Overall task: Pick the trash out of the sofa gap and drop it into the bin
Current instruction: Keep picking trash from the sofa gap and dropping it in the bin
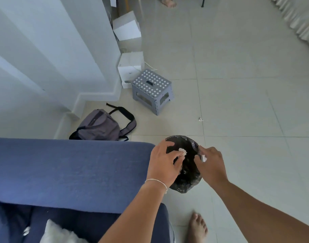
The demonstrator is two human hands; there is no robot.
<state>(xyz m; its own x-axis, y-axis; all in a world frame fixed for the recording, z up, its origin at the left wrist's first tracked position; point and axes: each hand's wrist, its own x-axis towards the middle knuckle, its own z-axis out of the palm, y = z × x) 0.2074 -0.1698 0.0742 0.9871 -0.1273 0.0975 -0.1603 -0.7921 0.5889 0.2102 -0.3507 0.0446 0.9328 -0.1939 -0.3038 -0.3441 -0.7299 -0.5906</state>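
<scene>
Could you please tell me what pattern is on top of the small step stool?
The step stool is grey with rows of white dots across its top, seen in the head view.

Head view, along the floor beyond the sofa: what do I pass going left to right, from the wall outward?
Grey backpack → grey dotted folding step stool → black-lined bin, with the left hand and right hand over it.

Both hands cover part of the bin (pixel 185 183) mouth. Sofa (pixel 66 171) cut off at left and bottom edges; its gap unreadable.
</scene>
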